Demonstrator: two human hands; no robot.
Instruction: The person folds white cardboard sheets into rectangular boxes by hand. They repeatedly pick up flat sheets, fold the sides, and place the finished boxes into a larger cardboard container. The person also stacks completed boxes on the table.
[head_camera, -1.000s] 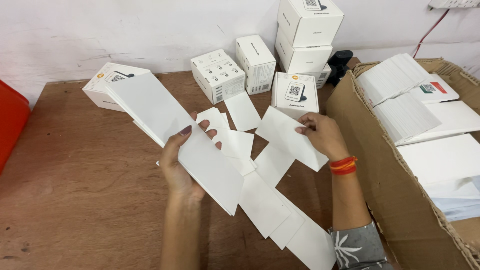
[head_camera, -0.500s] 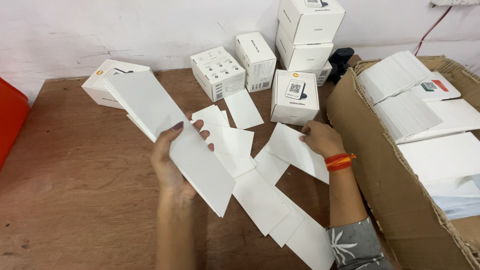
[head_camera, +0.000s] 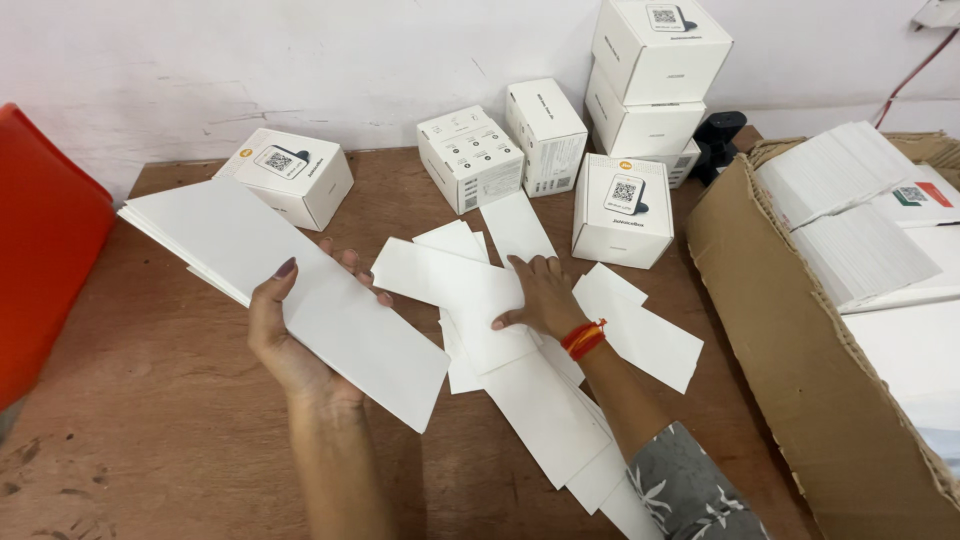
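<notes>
My left hand (head_camera: 290, 335) holds a stack of long white cards (head_camera: 250, 265) above the brown wooden table (head_camera: 130, 430), thumb on top and fingers underneath. My right hand (head_camera: 540, 295), with a red-orange band at the wrist, lies palm down on a white card (head_camera: 450, 285) that tops a loose spread of white cards (head_camera: 560, 420) in the middle of the table. Its fingers are spread and flat on the paper.
Several small white boxes stand along the wall: one at the left (head_camera: 290, 175), two in the middle (head_camera: 470, 155), one near my right hand (head_camera: 625, 205), and a stack (head_camera: 655, 75). A big cardboard carton (head_camera: 790, 330) of white card stacks fills the right. A red object (head_camera: 45, 250) is at the left edge.
My right hand has moved left from the cards near the right-hand box to press on a card in the middle. The left hand has lowered and shifted the card stack slightly left.
</notes>
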